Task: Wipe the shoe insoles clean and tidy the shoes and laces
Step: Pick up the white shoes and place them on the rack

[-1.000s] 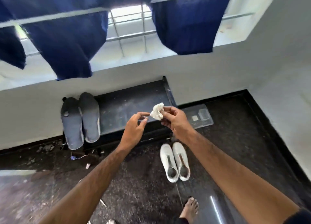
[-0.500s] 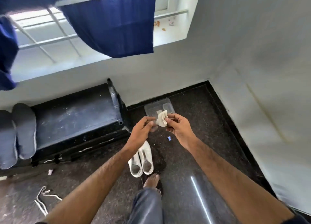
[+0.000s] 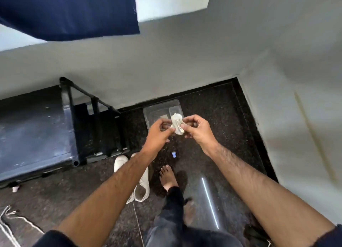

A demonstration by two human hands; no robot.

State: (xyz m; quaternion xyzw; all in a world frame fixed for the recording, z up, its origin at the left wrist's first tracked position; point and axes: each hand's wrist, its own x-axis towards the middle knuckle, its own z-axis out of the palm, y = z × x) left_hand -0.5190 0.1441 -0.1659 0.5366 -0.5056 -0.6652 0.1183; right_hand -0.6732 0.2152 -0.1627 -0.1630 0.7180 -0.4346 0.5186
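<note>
A small crumpled white cloth (image 3: pixel 177 123) hangs in the air between my two hands, over a clear plastic tray. My right hand (image 3: pixel 197 129) pinches its right side with thumb and fingers. My left hand (image 3: pixel 159 133) pinches its left lower edge. A pair of white shoes (image 3: pixel 141 183) stands on the dark floor below, partly hidden by my left forearm. White laces (image 3: pixel 9 220) lie loose on the floor at the lower left. The insoles are out of view.
A black metal rack (image 3: pixel 37 133) stands against the wall on the left. The clear plastic tray (image 3: pixel 153 111) lies on the floor by the wall. A small blue cap (image 3: pixel 173 154) lies near my bare foot (image 3: pixel 169 178). White walls close the corner on the right.
The view has swung right, so the insoles on the rack left the frame and the tray now lies under my hands. Both hands still hold the cloth; my foot stepped forward.
</note>
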